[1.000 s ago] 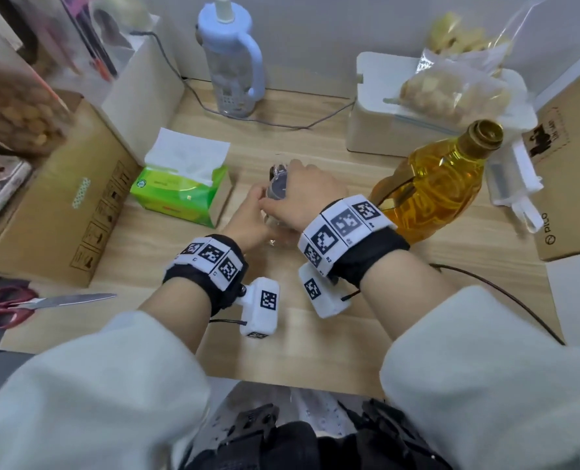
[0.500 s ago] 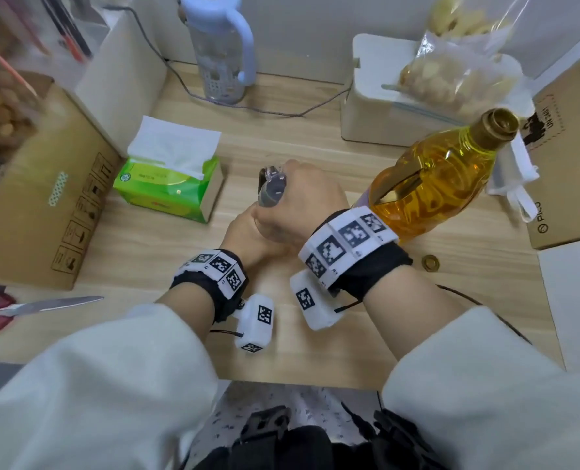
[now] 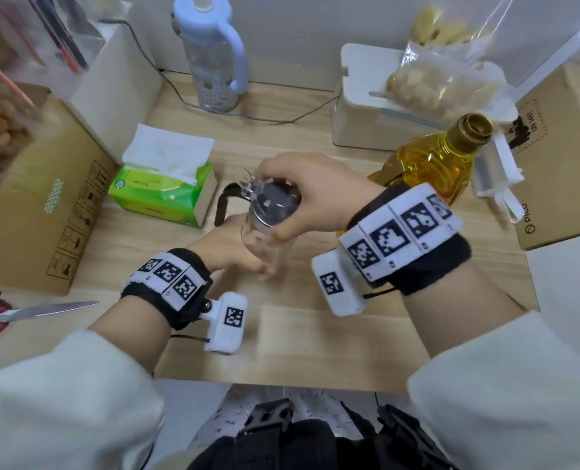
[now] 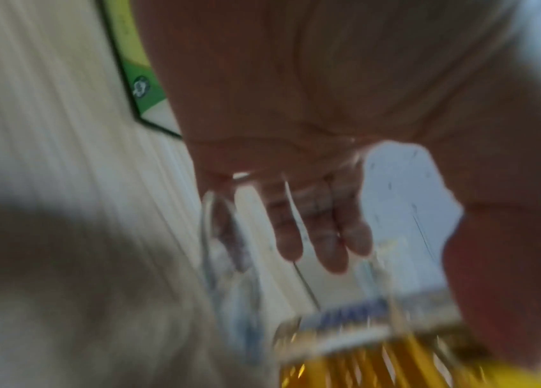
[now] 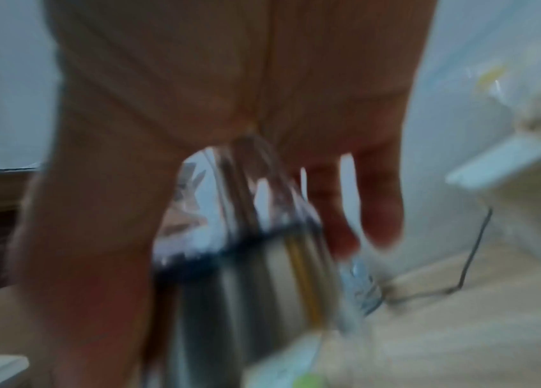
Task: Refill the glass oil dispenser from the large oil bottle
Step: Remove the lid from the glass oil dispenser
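The glass oil dispenser (image 3: 275, 245) stands at the middle of the wooden table (image 3: 302, 334), with a metal collar, a clear spouted lid (image 3: 269, 198) and a black handle (image 3: 222, 205) on its left. My left hand (image 3: 234, 245) wraps round the glass body; in the blurred left wrist view its fingers (image 4: 315, 225) show through the glass. My right hand (image 3: 302, 195) grips the lid from above, thumb and fingers round it (image 5: 239, 210). The large oil bottle (image 3: 434, 161), full of yellow oil, stands uncapped just to the right behind my right wrist.
A green tissue box (image 3: 163, 188) lies left of the dispenser. A cardboard box (image 3: 34, 212) and scissors (image 3: 34, 312) are at the far left. A blue-lidded water bottle (image 3: 214, 56) and cable sit at the back, a white box (image 3: 376, 110) with bagged snacks back right, another carton (image 3: 559, 157) far right.
The dispenser's lid has turned under my right hand, so the spout and black handle now show on the left. My left hand keeps its hold on the glass. The head view moved closer.
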A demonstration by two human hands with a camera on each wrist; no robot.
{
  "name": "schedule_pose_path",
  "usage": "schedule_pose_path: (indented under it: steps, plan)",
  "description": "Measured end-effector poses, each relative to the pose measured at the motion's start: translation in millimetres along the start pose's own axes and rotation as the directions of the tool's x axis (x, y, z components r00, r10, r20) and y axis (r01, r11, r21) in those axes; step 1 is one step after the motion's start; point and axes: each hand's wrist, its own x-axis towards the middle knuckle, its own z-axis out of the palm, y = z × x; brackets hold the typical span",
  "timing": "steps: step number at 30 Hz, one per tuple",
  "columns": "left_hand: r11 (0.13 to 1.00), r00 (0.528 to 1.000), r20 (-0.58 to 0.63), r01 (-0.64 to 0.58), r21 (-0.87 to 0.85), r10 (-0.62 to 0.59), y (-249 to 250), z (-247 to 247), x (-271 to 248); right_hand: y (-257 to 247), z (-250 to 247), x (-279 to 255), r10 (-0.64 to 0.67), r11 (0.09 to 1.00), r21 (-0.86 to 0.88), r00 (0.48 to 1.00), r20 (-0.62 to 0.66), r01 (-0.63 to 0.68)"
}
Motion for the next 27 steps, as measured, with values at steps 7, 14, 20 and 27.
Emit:
schedule_pose_path:
  steps: [7, 14, 20, 27]
  plan:
    - [0.995, 0.978, -0.203, -0.066, -0.069, 0.050, -1, 2, -9, 13, -2, -17, -0.064, 0.994, 0.086, 0.998, -0.001, 0.063]
    - [0.973, 0.962, -0.231, -0.181, -0.143, 0.145, -5, -3, -21, 11, -9, -26, -0.037, 0.906, 0.412, 0.988, -0.151, 0.097]
    - [0.969, 0.930, -0.303, -0.239, -0.062, 0.210, 1, 4, -21, 6, -8, -19, 0.229, 0.967, 0.135, 0.968, -0.099, -0.215]
    - [0.978, 0.942, -0.281, -0.203, -0.046, 0.182, -10, 2, -26, 3, -7, -19, 0.017, 0.937, 0.349, 1.000, 0.005, -0.017]
